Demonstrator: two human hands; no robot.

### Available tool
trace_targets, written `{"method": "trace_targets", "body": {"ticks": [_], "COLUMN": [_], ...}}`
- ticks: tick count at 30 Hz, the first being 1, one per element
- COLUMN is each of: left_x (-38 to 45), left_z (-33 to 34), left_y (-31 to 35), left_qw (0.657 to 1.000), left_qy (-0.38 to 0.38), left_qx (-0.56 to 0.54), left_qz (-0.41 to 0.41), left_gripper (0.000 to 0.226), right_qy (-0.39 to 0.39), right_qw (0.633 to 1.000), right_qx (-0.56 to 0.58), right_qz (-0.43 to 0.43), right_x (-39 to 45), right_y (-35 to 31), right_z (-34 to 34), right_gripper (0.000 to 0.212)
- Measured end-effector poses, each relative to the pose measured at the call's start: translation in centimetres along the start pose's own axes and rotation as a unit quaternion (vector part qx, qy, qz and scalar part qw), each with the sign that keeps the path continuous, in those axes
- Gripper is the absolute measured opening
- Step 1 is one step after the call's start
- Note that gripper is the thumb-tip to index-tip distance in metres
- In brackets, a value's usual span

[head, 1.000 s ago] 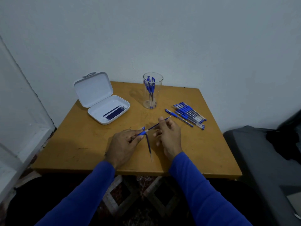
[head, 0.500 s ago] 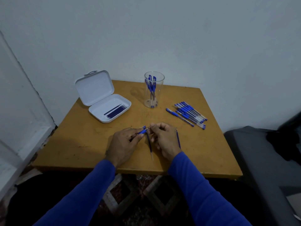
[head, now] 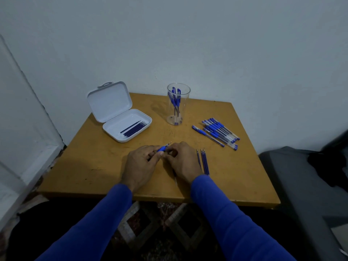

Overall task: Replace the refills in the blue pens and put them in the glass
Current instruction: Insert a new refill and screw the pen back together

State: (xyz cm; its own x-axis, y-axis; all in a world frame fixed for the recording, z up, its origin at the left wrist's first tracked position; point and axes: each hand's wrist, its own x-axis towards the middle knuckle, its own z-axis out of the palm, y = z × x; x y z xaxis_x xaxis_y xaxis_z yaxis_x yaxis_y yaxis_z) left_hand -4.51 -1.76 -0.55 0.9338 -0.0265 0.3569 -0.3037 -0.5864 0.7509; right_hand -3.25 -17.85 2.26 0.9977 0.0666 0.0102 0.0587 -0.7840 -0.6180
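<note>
A second ago the right hand (head: 181, 160) was drawing a long dark refill out of the pen; that refill is now out of the fingers and lies with the other spent refills (head: 203, 162) in a small row on the yellow table (head: 244, 178), just beside the right wrist. So the old core looks to be out and set aside. Both hands have closed in together at the middle of the table: the left hand (head: 142, 162) grips the blue pen (head: 162, 148) by its rubber sleeve, thin point sticking up and away toward the glass, while the right hand's curled fingertips meet it at the sleeve, seemingly turning or seating something small, though I cannot see just what is pinched there. A pale slim piece, perhaps the barrel, shows on the table under the right hand. My guess is the reassembly of this pen is under way. The clear glass (head: 178, 104) at the back already holds several finished blue pens, the pile of pens (head: 218, 131) waiting lies to the right of it, and fresh refills (head: 134, 129) sit in the open white case (head: 120, 117) at the left.
</note>
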Motion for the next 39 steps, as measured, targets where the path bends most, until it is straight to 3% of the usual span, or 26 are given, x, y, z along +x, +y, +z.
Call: {"method": "trace_targets", "body": {"ticks": [6,12,21,25,34,39], "left_x": [0.1,-0.2,-0.2,-0.2,-0.1,-0.1], "left_z": [-0.4,-0.2,-0.4,-0.3,-0.2,-0.2], "left_y": [-0.3,-0.7,-0.9,-1.0,-1.1,-0.9], "left_qw": [1.0,1.0,1.0,1.0,1.0,1.0], "left_qy": [0.003,0.005,0.016,0.016,0.016,0.02], "left_qx": [-0.006,-0.005,-0.011,-0.003,-0.003,0.004], "left_qz": [0.005,-0.001,-0.007,-0.009,-0.008,-0.008], "left_gripper": [0.029,0.028,0.03,0.028,0.029,0.03], "right_qy": [0.016,-0.019,0.009,0.039,0.023,0.022], "right_qw": [0.999,0.996,0.997,0.995,0.994,0.99], "right_qx": [-0.046,-0.042,-0.056,-0.07,-0.088,-0.135], "right_qz": [0.001,0.072,0.046,0.053,0.067,0.021], "right_x": [0.7,1.7,1.1,1.6,1.5,0.4], "right_y": [-0.2,-0.5,-1.1,-1.6,-1.5,-1.1], "right_z": [0.7,0.7,1.1,1.7,1.6,1.7], "right_gripper": [0.017,0.019,0.036,0.029,0.019,0.033]}}
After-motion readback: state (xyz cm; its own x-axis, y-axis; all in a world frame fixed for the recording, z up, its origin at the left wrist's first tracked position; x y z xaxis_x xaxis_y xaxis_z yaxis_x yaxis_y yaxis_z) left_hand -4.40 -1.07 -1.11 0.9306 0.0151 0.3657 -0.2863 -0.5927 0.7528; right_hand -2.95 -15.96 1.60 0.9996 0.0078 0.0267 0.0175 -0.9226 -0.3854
